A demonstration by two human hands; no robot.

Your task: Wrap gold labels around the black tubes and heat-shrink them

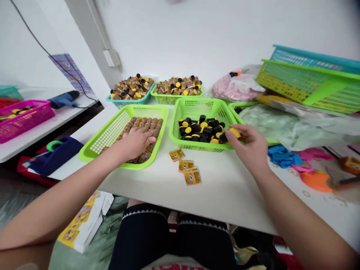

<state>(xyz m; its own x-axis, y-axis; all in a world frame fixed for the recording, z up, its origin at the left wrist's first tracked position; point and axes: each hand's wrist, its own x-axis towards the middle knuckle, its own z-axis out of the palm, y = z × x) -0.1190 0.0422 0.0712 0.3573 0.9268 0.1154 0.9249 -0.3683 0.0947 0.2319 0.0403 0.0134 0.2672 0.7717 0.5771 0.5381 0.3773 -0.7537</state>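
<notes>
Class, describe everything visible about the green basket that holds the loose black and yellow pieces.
The green basket is lime-coloured, apparently plastic, with lattice walls and a smooth rim. It stands upright on the white table, partly filled with loose black and yellow pieces. The right hand, pinching a yellow piece, is at its front right corner; whether it touches the rim is unclear.

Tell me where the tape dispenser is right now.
In the head view, the blue tape dispenser sits at the left edge of the white table, just left of the green basket under the left hand.
</notes>
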